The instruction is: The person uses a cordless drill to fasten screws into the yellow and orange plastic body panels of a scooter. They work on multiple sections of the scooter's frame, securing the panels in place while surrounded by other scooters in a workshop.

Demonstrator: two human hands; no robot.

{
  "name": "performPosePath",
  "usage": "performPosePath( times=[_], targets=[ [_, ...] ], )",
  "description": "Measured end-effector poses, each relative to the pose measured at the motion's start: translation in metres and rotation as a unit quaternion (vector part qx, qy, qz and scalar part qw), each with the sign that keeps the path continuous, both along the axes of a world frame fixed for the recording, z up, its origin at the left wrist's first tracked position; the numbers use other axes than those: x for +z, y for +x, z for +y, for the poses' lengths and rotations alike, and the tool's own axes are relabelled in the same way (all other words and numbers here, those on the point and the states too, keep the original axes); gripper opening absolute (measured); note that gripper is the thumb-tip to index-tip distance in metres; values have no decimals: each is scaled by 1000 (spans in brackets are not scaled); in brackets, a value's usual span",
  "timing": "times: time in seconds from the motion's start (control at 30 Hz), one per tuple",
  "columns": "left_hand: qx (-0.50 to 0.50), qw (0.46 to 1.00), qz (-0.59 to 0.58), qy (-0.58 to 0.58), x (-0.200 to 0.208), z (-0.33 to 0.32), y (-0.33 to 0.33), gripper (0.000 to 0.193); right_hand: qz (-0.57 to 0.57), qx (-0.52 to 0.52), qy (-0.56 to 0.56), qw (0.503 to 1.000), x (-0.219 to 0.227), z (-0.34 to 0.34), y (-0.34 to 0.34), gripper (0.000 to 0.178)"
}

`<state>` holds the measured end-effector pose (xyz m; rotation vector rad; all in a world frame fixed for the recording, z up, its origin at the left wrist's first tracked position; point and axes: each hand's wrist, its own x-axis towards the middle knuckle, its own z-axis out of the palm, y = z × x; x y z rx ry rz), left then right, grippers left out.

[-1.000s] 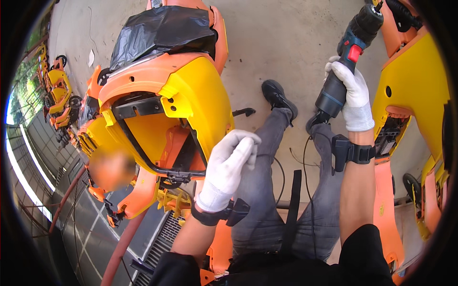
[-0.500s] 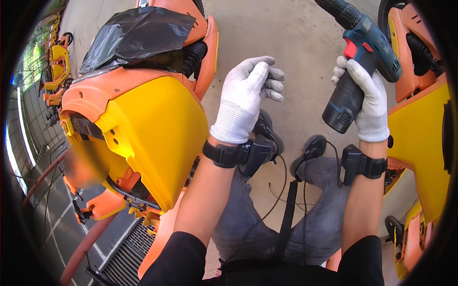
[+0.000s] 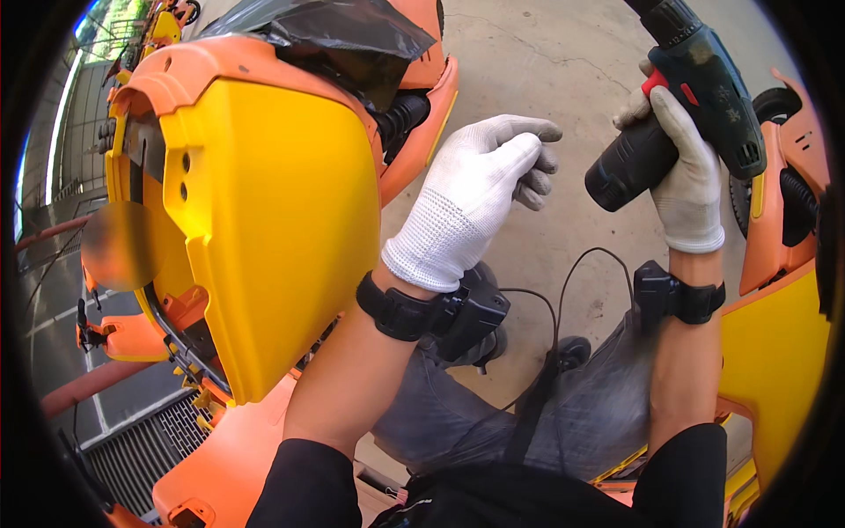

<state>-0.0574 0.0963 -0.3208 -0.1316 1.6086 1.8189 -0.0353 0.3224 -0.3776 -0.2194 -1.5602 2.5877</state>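
My right hand (image 3: 691, 176), in a white knit glove with grey fingertips, grips a dark blue and black cordless drill (image 3: 711, 101) with red switches. Its chuck points up and away, and my fingers wrap the handle near the red trigger. My left hand (image 3: 493, 189), gloved the same way, hangs over the floor with fingers curled and thumb pressed to them. Whatever it may hold is hidden inside. Left of that hand stands an orange scooter with a large yellow body panel (image 3: 290, 211), a black plastic sheet (image 3: 348, 40) lying over its top.
Another yellow and orange scooter (image 3: 775, 343) stands close on my right. Concrete floor (image 3: 563, 79) runs between the two. A dark cable (image 3: 563, 290) loops near my legs. A metal floor grate (image 3: 150, 449) and a reddish pipe (image 3: 97, 387) lie at the lower left.
The left scooter's yellow panel now looks larger and more upright. My right hand has tilted the drill's battery end to the left. My legs have shifted; my left hand's fingers stay curled.
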Motion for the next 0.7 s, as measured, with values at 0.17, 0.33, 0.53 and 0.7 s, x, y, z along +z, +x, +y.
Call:
performPosePath(
  times=[0.17,0.33,0.53,0.7],
  targets=[
    [16,1000,8,17,9,-24,16,30,-34,106,-234,966,-11,-28,-11,34],
    [24,1000,-14,-12,12,-33,36,29,-80,110,-147,980,13,-45,17,41],
    [60,998,4,-30,4,-54,47,29,-130,109,-170,971,13,-57,69,40],
    [88,995,14,-39,-1,-65,48,28,-161,122,-145,969,9,-47,93,43]
  ],
)
